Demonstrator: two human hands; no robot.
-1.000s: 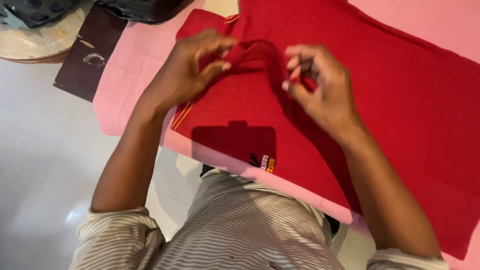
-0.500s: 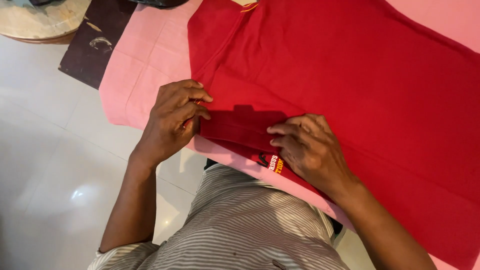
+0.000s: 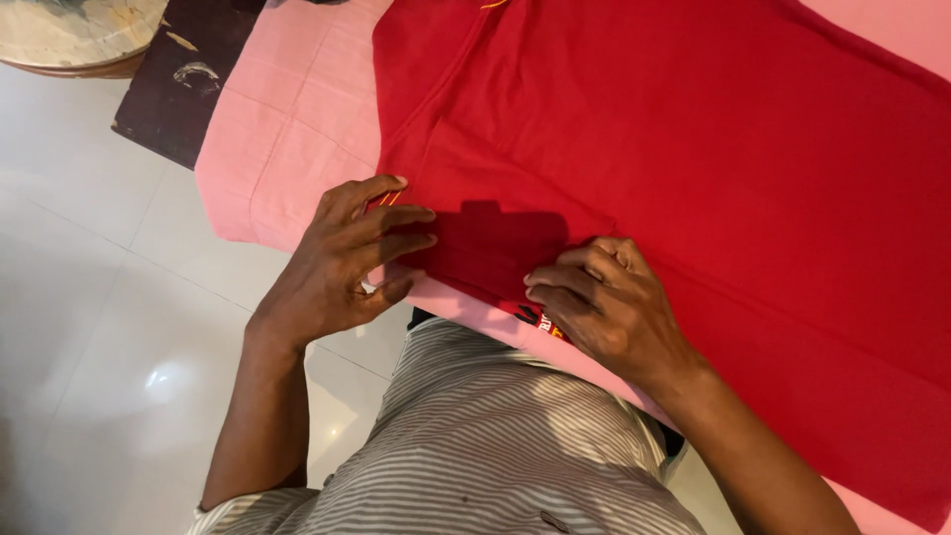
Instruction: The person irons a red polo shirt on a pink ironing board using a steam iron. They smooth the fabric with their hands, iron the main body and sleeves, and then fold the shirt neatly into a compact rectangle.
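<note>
Your right hand hides most of the printed patch at the hem of the red shirt, which runs off the top and right edges, while the round wooden tabletop is cut off top-left.

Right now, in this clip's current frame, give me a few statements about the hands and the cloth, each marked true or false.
1. Both hands press on the red garment. True.
2. The red garment lies on a blue sheet. False: the sheet is pink.
3. The left hand lies flat with its fingers spread. True.
4. The right hand is lifted clear of the cloth. False: it rests on the garment's near edge.
</note>
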